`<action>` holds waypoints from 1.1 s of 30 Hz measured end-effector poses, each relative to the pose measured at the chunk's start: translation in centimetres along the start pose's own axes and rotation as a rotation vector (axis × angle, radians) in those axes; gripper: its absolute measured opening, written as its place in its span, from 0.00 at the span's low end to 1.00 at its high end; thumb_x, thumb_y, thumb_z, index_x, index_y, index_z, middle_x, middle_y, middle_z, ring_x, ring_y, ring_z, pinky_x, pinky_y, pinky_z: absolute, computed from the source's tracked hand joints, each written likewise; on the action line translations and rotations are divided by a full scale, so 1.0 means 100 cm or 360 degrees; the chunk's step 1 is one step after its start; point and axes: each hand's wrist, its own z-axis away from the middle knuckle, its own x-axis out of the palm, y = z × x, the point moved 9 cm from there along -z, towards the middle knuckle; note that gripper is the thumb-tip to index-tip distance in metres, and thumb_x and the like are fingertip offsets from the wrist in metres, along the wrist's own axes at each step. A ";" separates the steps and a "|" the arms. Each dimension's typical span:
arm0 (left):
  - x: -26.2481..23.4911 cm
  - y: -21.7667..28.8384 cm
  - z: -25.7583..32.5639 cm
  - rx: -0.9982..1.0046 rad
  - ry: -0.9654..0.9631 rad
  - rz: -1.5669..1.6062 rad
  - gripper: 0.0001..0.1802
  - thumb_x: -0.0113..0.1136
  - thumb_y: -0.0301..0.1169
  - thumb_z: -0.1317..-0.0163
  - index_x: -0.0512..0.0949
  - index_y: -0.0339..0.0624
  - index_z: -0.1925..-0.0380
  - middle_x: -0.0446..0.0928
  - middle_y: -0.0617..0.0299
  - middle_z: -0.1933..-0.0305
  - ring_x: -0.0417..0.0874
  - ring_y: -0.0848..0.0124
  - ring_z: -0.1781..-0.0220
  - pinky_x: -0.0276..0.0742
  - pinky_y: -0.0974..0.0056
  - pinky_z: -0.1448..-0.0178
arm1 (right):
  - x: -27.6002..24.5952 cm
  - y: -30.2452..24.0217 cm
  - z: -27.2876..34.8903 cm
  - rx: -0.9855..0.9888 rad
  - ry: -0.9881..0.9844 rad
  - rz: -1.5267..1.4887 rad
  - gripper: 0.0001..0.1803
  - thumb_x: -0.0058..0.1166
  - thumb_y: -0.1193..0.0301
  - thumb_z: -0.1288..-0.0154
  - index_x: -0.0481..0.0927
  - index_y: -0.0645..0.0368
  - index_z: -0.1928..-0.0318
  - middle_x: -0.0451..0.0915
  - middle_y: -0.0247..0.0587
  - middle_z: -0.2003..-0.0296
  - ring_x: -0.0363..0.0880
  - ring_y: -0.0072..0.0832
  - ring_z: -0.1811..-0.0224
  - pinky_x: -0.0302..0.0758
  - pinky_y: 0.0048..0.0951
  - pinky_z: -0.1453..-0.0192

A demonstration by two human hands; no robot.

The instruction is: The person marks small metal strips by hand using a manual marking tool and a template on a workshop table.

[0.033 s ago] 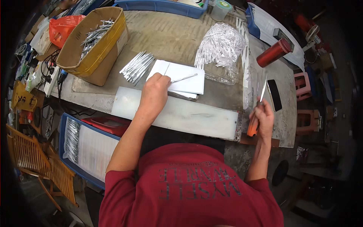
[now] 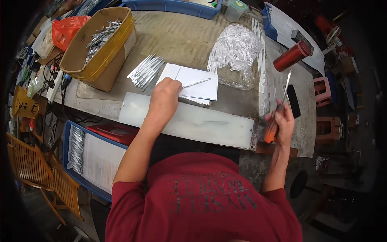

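Observation:
My left hand is closed in a pinch at one end of a slim silvery metal rod. The rod lies over a stack of white sheets on the table. Left of the sheets is a loose pile of similar silvery rods. Over the table's right end, my right hand grips a tool with an orange and dark handle and a slim, pointed metal shaft. That shaft points up and away, in front of a black phone. The fingertips of my left hand are partly hidden.
A pale board lies along the front edge. A cardboard box of metal rods stands at left, a plastic bag of white strips behind the sheets. A red cylinder is at right. Below left sits a blue tray.
The tool in my right hand has swung so its tip points farther right, across the phone. My left hand and the rod stay nearly in place.

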 end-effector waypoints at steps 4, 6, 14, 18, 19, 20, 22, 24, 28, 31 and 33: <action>0.000 0.000 -0.004 -0.0006 0.0012 0.0033 0.03 0.57 0.22 0.54 0.75 0.35 0.77 0.72 0.52 0.75 0.74 0.56 0.71 0.69 0.60 0.67 | 0.056 -0.042 -0.023 -0.0458 0.0015 -0.0413 0.21 0.45 0.79 0.48 0.62 0.64 0.51 0.71 0.41 0.70 0.75 0.29 0.70 0.75 0.29 0.62; 0.001 -0.001 -0.003 -0.0004 0.0005 0.0008 0.03 0.58 0.22 0.54 0.75 0.35 0.77 0.72 0.53 0.76 0.75 0.57 0.71 0.69 0.60 0.67 | 0.094 -0.038 -0.043 -0.0515 -0.0098 -0.0553 0.19 0.44 0.80 0.48 0.63 0.63 0.53 0.71 0.42 0.69 0.75 0.29 0.70 0.75 0.28 0.63; 0.002 -0.003 -0.001 0.0031 -0.0010 -0.0034 0.03 0.58 0.20 0.55 0.75 0.35 0.78 0.72 0.54 0.77 0.74 0.59 0.73 0.70 0.61 0.67 | 0.195 -0.099 -0.067 -0.0771 -0.0576 -0.0527 0.07 0.48 0.76 0.47 0.66 0.60 0.66 0.73 0.37 0.79 0.68 0.19 0.87 0.65 0.17 0.85; 0.005 -0.002 -0.001 0.0030 -0.0016 -0.0044 0.03 0.58 0.20 0.56 0.75 0.35 0.78 0.71 0.54 0.77 0.74 0.59 0.73 0.70 0.61 0.68 | 0.201 -0.038 -0.085 -0.0905 -0.0462 -0.0159 0.06 0.52 0.73 0.46 0.69 0.59 0.72 0.72 0.34 0.82 0.66 0.15 0.88 0.63 0.14 0.86; 0.006 -0.001 -0.002 0.0065 -0.0013 -0.0045 0.03 0.57 0.20 0.56 0.75 0.34 0.78 0.71 0.54 0.77 0.74 0.59 0.73 0.69 0.61 0.68 | 0.208 -0.022 -0.091 -0.0777 -0.0365 0.0193 0.06 0.52 0.72 0.46 0.69 0.59 0.74 0.71 0.33 0.84 0.65 0.13 0.88 0.62 0.14 0.86; 0.006 0.000 -0.003 0.0102 -0.0010 -0.0047 0.03 0.57 0.20 0.56 0.75 0.34 0.78 0.71 0.54 0.77 0.74 0.58 0.73 0.69 0.61 0.68 | 0.206 -0.021 -0.094 -0.0777 -0.0370 0.0194 0.06 0.52 0.72 0.46 0.69 0.59 0.74 0.71 0.33 0.84 0.65 0.13 0.88 0.62 0.14 0.86; 0.005 -0.002 -0.002 0.0088 0.0001 -0.0045 0.03 0.57 0.20 0.56 0.75 0.34 0.78 0.71 0.54 0.77 0.74 0.58 0.73 0.69 0.61 0.69 | 0.206 -0.009 -0.103 -0.0289 -0.0483 -0.0112 0.06 0.52 0.73 0.46 0.70 0.58 0.75 0.70 0.30 0.86 0.64 0.12 0.87 0.61 0.14 0.85; 0.003 -0.003 -0.003 0.0076 0.0019 -0.0041 0.02 0.57 0.20 0.56 0.74 0.34 0.78 0.70 0.54 0.77 0.74 0.58 0.73 0.69 0.61 0.69 | 0.212 -0.037 -0.097 -0.0415 -0.0525 -0.0136 0.05 0.52 0.73 0.46 0.70 0.58 0.75 0.69 0.30 0.86 0.64 0.12 0.87 0.62 0.14 0.85; 0.002 -0.003 0.000 0.0051 0.0032 -0.0031 0.02 0.56 0.20 0.55 0.74 0.34 0.79 0.70 0.53 0.77 0.74 0.58 0.73 0.69 0.60 0.69 | 0.211 -0.099 -0.070 -0.0951 -0.0469 -0.0431 0.05 0.51 0.74 0.46 0.69 0.59 0.75 0.69 0.30 0.86 0.65 0.12 0.87 0.62 0.14 0.84; 0.005 -0.001 -0.001 0.0074 0.0011 -0.0055 0.03 0.56 0.19 0.56 0.74 0.34 0.78 0.70 0.53 0.77 0.74 0.58 0.73 0.69 0.60 0.69 | 0.222 -0.025 -0.090 -0.0766 -0.0469 0.0097 0.05 0.50 0.76 0.46 0.68 0.60 0.75 0.69 0.31 0.87 0.66 0.12 0.87 0.61 0.14 0.84; 0.007 0.000 -0.005 0.0069 -0.0023 -0.0081 0.03 0.56 0.19 0.56 0.74 0.33 0.78 0.70 0.53 0.77 0.74 0.58 0.73 0.69 0.60 0.69 | 0.218 -0.020 -0.098 -0.0616 -0.0532 0.0036 0.05 0.50 0.76 0.47 0.68 0.61 0.75 0.69 0.31 0.86 0.66 0.13 0.87 0.62 0.14 0.84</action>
